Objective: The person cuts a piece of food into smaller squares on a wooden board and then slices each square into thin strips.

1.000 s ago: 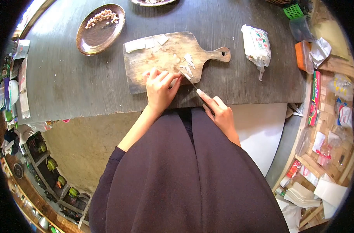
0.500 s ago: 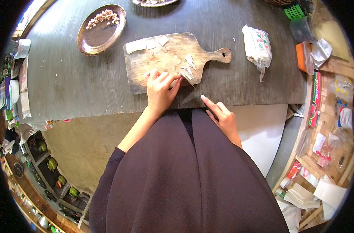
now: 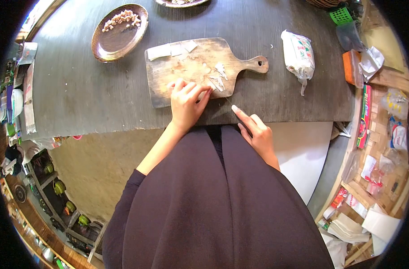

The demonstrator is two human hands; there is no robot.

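A wooden cutting board point(image 3: 191, 67) with a short handle lies on the dark table. Flat white slices point(image 3: 171, 49) rest along its far left edge, and thin white cut strips point(image 3: 218, 80) lie near its right side. My left hand point(image 3: 186, 101) is over the board's near edge, fingers curled and pressed together beside the strips; what they pinch is hidden beneath them. My right hand point(image 3: 256, 132) is closed around a knife point(image 3: 227, 101), index finger stretched forward. Only part of the thin blade shows, pointing toward my left fingertips; the handle is hidden in my palm.
A brown plate point(image 3: 119, 42) with small diced pieces stands at the back left, and another plate point(image 3: 182, 3) is cut off at the top. Right of the board lies a white plastic packet point(image 3: 298, 56). A crowded shelf point(image 3: 379, 170) runs along the right.
The knife and my right index finger have shifted slightly. My left hand keeps its place at the near edge of the board. The whole view has moved a little.
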